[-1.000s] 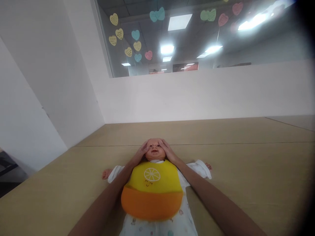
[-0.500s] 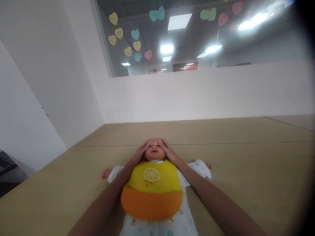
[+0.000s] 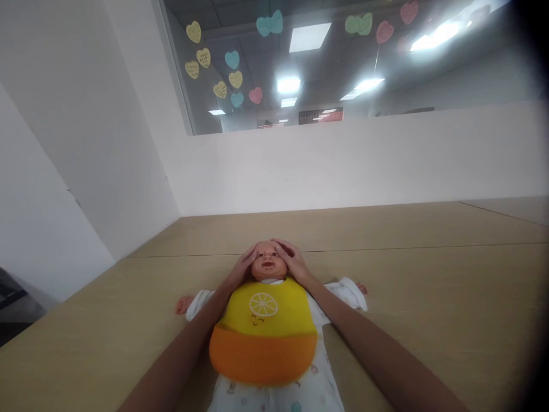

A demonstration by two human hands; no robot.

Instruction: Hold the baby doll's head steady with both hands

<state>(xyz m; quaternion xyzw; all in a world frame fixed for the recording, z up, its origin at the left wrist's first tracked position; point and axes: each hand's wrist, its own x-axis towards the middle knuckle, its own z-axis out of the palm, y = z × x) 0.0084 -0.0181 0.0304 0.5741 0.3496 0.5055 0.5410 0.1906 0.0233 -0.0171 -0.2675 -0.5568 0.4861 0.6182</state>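
Doll [image 3: 269, 265] lies on its back on the bench [image 3: 429, 297], its head cupped between both hands. The left hand [image 3: 241, 270] rests against the head's left side as seen from the head camera, and the right hand [image 3: 294, 264] against the other side. The fingers [image 3: 283, 249] of both hands are spread wide and lightly curved. Their tips reach up over the forehead and temples, laid flat on the head rather than closed round it. Both forearms run down toward the camera on either side of the doll's chest. A bib [image 3: 263, 332], yellow above with a lemon face and orange below, covers the chest between the arms. Under it the doll wears a white suit [image 3: 348, 292] with small prints, its short arms stretched out sideways on the bench. The head points away from the person, toward a white wall [image 3: 343, 166] at the far edge of the bench. Above the wall is a window [image 3: 386, 68] with paper hearts [image 3: 231, 59] stuck on the glass.
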